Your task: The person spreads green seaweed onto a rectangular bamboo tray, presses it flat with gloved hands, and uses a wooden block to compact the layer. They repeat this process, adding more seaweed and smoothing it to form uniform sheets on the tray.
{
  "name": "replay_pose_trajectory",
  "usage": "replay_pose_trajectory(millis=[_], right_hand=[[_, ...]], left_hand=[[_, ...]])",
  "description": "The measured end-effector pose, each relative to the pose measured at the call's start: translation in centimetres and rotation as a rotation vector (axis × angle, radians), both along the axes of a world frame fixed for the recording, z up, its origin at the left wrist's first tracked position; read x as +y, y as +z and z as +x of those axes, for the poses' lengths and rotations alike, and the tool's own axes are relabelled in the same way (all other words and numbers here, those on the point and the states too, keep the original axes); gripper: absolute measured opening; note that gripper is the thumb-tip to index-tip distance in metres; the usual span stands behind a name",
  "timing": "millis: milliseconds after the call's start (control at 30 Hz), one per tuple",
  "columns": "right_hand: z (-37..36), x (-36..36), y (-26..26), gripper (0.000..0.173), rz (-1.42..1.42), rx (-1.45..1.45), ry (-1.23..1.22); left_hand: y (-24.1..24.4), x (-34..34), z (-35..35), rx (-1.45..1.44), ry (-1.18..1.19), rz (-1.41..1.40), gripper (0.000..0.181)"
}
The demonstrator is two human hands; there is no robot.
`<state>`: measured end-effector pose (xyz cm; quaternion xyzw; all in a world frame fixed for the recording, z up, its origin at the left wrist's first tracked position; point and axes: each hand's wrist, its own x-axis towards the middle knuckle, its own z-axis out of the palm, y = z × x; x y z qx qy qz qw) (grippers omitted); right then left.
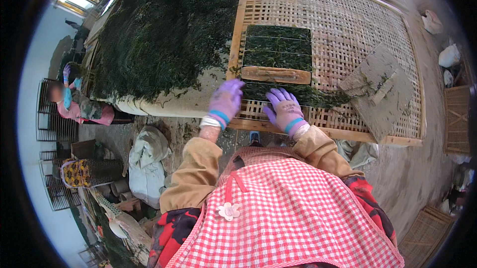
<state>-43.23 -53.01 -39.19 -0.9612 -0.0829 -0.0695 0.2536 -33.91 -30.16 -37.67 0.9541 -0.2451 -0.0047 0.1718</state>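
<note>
Both my hands wear purple-fingered knit gloves. My left hand [226, 99] is at the near left corner of a thin rectangular divided frame [311, 50], its fingers slightly blurred and bent towards the frame. My right hand [285, 110] lies palm down with fingers spread, fingertips at the loose strip of green seaweed [316, 96] along the near side. Dark green seaweed [277, 58] fills the frame's sections. Across the frame, just beyond my hands, rests a long wooden block [275, 75]. All this sits on a woven slatted tray [346, 26] with a wooden border.
A large heap of seaweed [167, 37] covers the table [164, 107] to the left. A dirty flat board with a raised handle [380, 85] lies on the tray's right side. White sacks [147, 163] stand on the floor. At far left a person [70, 100] handles seaweed.
</note>
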Motion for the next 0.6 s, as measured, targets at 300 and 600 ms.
replay_pose_trajectory(millis=[300, 600], right_hand=[[1.2, 1.6, -1.0, 0.058, -0.061, 0.058, 0.068], [1.8, 2.0, 0.8, 0.054, -0.062, 0.114, 0.003]], left_hand=[[-5.4, 3.1, -0.2, -0.063, 0.239, -0.25, 0.046], [-4.7, 6.5, 17.4, -0.017, 0.387, 0.143, 0.06]])
